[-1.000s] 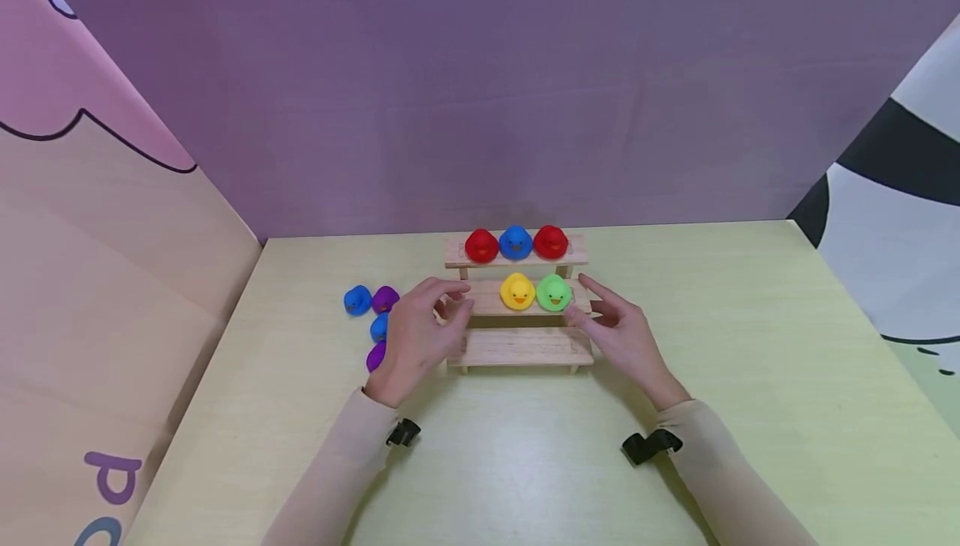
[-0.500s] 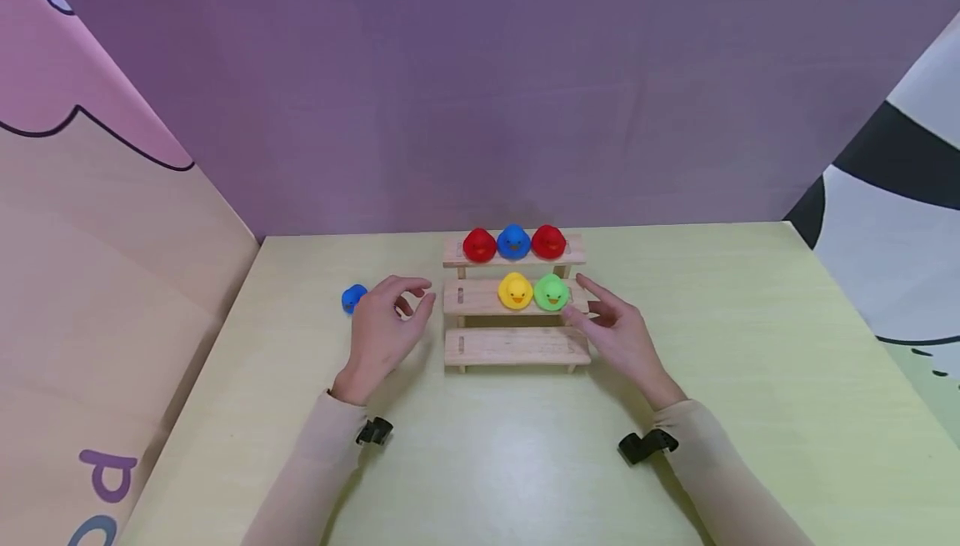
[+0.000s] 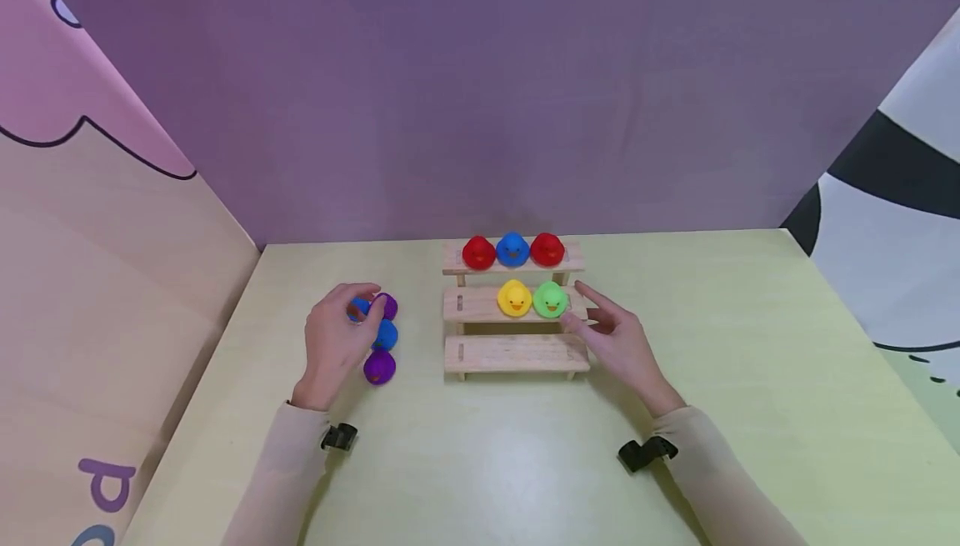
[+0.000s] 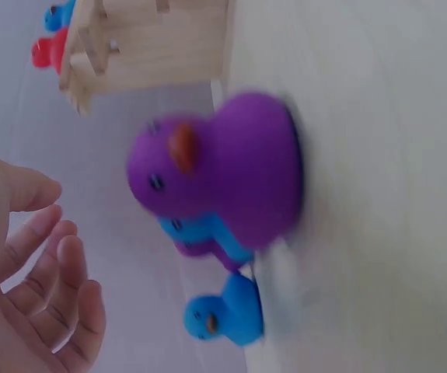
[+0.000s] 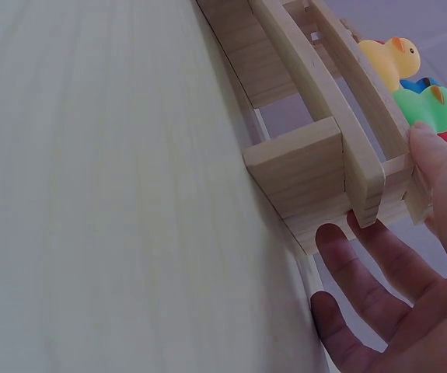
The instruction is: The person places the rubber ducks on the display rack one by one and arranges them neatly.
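My left hand (image 3: pixel 336 346) hovers by the loose rubber ducks at the left, fingers relaxed and nothing between them. Just right of it lie a front purple duck (image 3: pixel 379 367), a blue duck (image 3: pixel 386 335) and a rear purple duck (image 3: pixel 387 306); another blue duck (image 3: pixel 358 308) is partly hidden by the fingers. My right hand (image 3: pixel 618 346) rests at the right end of the three-step wooden rack (image 3: pixel 480 354), its thumb close to the green duck (image 3: pixel 551 300) and its fingers loosely spread. The yellow duck (image 3: pixel 514 298) sits beside the green one on the middle step.
On the top step stand a left red duck (image 3: pixel 478 253), a blue duck (image 3: pixel 513 250) and a right red duck (image 3: pixel 547 250). The pale table (image 3: pixel 495 454) runs back to a purple wall (image 3: pixel 480 96), with printed panels at both sides.
My left hand has moved left from the rack's left end to the loose ducks, uncovering the front ones. The right hand has stayed at the rack's right end.
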A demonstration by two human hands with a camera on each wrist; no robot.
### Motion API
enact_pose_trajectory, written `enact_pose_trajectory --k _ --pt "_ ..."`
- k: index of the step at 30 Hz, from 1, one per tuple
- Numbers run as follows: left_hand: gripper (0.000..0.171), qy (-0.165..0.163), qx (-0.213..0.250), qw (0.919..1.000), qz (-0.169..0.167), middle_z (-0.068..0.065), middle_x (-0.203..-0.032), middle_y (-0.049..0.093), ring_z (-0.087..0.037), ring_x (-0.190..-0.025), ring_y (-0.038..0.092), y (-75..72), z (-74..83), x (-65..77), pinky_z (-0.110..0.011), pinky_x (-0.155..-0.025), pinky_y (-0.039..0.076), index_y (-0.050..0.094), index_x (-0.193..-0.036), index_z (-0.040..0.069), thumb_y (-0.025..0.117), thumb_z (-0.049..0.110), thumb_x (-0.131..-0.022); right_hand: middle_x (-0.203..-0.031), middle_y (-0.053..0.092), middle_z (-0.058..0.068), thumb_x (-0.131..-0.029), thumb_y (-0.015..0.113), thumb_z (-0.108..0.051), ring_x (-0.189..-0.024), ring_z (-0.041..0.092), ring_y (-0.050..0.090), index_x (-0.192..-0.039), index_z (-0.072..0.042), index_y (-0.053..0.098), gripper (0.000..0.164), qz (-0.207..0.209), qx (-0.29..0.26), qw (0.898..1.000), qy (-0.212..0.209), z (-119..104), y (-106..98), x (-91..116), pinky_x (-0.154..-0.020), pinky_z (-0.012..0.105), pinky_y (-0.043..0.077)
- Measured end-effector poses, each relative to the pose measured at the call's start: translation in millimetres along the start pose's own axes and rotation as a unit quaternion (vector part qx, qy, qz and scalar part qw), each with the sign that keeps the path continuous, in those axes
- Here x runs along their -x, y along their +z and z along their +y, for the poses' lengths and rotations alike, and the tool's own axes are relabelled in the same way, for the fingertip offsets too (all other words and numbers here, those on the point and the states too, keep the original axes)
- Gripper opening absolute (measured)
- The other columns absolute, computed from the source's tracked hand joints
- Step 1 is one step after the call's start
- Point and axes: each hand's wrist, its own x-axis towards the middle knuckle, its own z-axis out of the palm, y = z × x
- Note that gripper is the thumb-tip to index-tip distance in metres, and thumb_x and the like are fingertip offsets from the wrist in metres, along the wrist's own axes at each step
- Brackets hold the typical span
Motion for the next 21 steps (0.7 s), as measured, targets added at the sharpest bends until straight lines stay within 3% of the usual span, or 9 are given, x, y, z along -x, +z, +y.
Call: enact_pose_trajectory --k 6,11,15,21 --pt "0.026 -0.027 -0.016 0.9995 -0.002 -0.011 -0.109 0.078 -0.026 -0.077 0.072 -2.5 -18.0 -3.7 -0.033 -0.065 0.048 0.08 -0.119 0.011 0.077 0.021 -0.096 -0.16 0.053 0.019 -0.101 0.073 -0.045 -0.122 0.04 0.07 -0.162 -0.027 0.048 0.069 0.001 -0.003 1.0 0.003 -0.1 -0.9 1.4 -0.096 0.037 0.06" --pt "0.029 -0.048 -0.038 0.998 -0.011 -0.013 -0.113 0.077 -0.027 -0.078 0.073 -5.4 -32.1 -6.5 -0.033 -0.064 0.047 0.078 -0.122 0.01 0.078 0.021 -0.095 -0.161 0.053 0.019 -0.1 0.074 -0.045 -0.122 0.039 0.07 -0.162 -0.027 0.048 0.069 0.004 -0.002 1.0 0.001 0.0 0.3 -1.4 -0.094 0.032 0.058" --pt "0.034 -0.064 -0.059 0.9954 -0.039 -0.016 -0.114 0.073 -0.029 -0.08 0.073 -7.2 -39.1 -8.2 -0.034 -0.064 0.048 0.076 -0.126 0.009 0.078 0.024 -0.095 -0.159 0.055 0.019 -0.1 0.073 -0.046 -0.12 0.039 0.07 -0.162 -0.027 0.048 0.07 0.007 0.002 1.0 0.001 0.7 0.6 -1.9 -0.092 0.031 0.058" --pt "0.044 -0.094 -0.088 0.9866 -0.1 -0.019 -0.116 0.071 -0.029 -0.085 0.071 -9.9 -47.4 -9.4 -0.035 -0.064 0.048 0.07 -0.136 0.01 0.076 0.027 -0.097 -0.16 0.053 0.018 -0.101 0.072 -0.047 -0.122 0.04 0.069 -0.163 -0.027 0.047 0.07 0.004 0.006 1.0 0.005 0.8 1.0 0.0 -0.098 0.044 0.061"
